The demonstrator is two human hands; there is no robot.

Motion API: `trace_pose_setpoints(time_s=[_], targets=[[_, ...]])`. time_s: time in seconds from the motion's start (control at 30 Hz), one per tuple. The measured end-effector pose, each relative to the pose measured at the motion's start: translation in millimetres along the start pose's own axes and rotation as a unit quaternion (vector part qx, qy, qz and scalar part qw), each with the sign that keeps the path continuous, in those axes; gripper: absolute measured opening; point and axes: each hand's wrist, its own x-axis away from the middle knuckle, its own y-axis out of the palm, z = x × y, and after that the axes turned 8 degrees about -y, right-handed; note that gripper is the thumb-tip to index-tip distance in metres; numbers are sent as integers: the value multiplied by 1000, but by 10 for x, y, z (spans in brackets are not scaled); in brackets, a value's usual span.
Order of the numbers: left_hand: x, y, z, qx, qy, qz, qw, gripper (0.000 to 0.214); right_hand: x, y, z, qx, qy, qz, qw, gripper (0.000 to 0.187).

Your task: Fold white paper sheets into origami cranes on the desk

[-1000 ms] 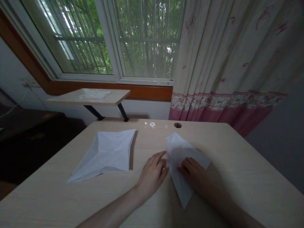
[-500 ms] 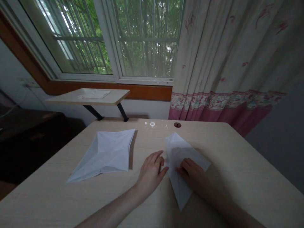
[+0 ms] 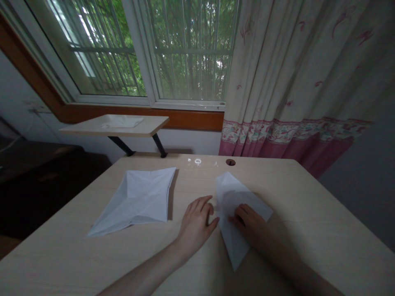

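A folded sheet of white paper [image 3: 231, 197] lies on the table in front of me, one point toward me and another out to the right. My right hand [image 3: 247, 220] rests on it, fingers curled and thumb close to them, pressing on its middle. What is under the curled fingers is hidden. Just left of the sheet, my left hand [image 3: 199, 218] lies on the table with thumb and fingers apart, holding nothing. Its thumb tip reaches the paper's left edge. A second folded white paper [image 3: 145, 197] lies further left, its long point toward the near left.
A small raised shelf [image 3: 148, 124] on dark legs stands at the back left, carrying another white paper [image 3: 123, 121]. A round cable hole [image 3: 230, 162] is near the table's [image 3: 277, 172] back edge. Behind are a barred window and a patterned curtain [image 3: 265, 102].
The near point of the folded paper under my right hand has shifted very slightly. Both hands stay almost where they were.
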Motion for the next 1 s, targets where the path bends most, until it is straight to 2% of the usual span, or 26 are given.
trace_pose_setpoints(time_s=[0.2,0.47,0.73,1.0], targets=[[-7,-11,7,-14,-1,1,1000,18,-30,15,8,5,2,4,1000,19],[-10,-17,20,-10,29,-17,999,30,-19,51,38,-1,-3,8,1000,15],[-9,-30,33,35,19,-55,998,50,-32,-14,22,-14,8,-6,1000,16],[10,-25,19,55,27,-76,995,87,-40,-14,25,-26,18,-13,999,18]])
